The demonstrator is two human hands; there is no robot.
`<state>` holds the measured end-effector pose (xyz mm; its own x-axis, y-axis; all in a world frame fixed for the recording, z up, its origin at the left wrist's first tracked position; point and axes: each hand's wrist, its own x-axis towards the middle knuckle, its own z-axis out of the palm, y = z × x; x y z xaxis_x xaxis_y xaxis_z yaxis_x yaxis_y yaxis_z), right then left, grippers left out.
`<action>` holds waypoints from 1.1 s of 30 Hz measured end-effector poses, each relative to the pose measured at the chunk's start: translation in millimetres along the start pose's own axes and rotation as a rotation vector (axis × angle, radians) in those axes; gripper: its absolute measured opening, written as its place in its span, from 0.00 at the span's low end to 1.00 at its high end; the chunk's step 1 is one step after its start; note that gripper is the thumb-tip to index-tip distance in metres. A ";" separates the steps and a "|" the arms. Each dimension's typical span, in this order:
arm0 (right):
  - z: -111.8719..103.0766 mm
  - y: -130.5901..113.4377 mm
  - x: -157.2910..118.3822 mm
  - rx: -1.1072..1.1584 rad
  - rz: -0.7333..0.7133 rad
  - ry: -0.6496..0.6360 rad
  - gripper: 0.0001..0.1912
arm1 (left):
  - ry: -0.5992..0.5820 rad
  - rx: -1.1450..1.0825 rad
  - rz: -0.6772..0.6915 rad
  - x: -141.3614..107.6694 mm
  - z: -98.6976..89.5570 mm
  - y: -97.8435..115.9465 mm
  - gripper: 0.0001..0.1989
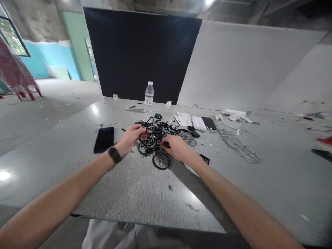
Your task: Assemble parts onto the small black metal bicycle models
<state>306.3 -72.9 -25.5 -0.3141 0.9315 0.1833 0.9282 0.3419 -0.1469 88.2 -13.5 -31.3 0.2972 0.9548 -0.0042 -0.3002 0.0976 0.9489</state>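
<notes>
My left hand [133, 137], with a dark watch on its wrist, is closed on the rim of a small black spoked wheel [147, 141] from a model bicycle. My right hand [176, 146] is pinched on a small black part [166, 144] whose kind I cannot make out. Just below the fingers of my right hand, another spoked wheel [161, 161] lies flat on the table. A green curved part [141, 150] rests below my left fingers. Behind and between both hands spreads a pile of black and green model bicycle parts [168, 128], partly hidden by the fingers.
A phone [104, 139] lies left of my left hand. Behind the pile stand a water bottle [148, 97] and, flat, printed sheets [183, 119]. A white power bank [199, 123] and a grey parts frame [240, 147] lie to the right. A black panel [142, 52] rises behind the table.
</notes>
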 end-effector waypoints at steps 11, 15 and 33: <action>-6.3 9.7 -0.1 0.084 0.052 0.043 0.07 | -0.002 -0.013 -0.005 -2.3 2.2 3.0 0.05; -8.9 18.1 -1.1 0.074 0.088 0.060 0.08 | 0.009 -0.024 -0.019 -4.5 4.8 5.5 0.06; -17.3 32.2 -3.8 0.022 0.116 0.157 0.06 | 0.020 0.007 -0.022 -7.0 5.6 7.2 0.04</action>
<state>340.9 -67.5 -14.1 -0.1684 0.9349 0.3126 0.9512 0.2372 -0.1971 89.0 -21.1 -22.6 0.2854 0.9579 -0.0314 -0.2876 0.1168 0.9506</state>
